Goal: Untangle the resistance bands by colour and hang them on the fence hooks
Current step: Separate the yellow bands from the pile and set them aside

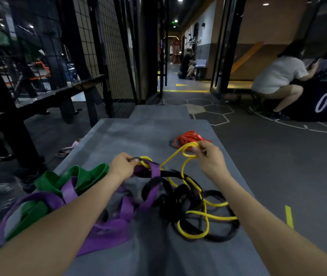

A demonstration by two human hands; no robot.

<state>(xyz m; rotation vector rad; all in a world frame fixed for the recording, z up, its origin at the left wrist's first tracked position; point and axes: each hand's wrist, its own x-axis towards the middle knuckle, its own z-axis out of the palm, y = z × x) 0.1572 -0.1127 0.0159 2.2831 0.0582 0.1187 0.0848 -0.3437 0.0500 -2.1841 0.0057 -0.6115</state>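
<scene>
The yellow band (204, 213) lay threaded through the black bands (180, 198) at the near right of the grey mat (130, 136), one strand running up and away to a loop raised just in front of the red bands (188, 137), which sat apart at the far right as a pile of their own. My right hand (211, 156) held that raised yellow loop, fingers curled round it in a pinch. My left hand (123, 165) gripped the knot where purple, black and yellow crossed, fingers closed over the bundle (exactly which strand it had, I could not tell). The purple bands (108, 228) and green bands (75, 180) lay overlapped at the near left. I judged the step to be freeing the yellow: it would go best with the left hand pinning the knot to the mat while the right fed the loop back through each black turn slowly, since hauling on it risked cinching the knot. The wire fence (108, 48) stood beyond to the left; I could make out no hooks on it.
</scene>
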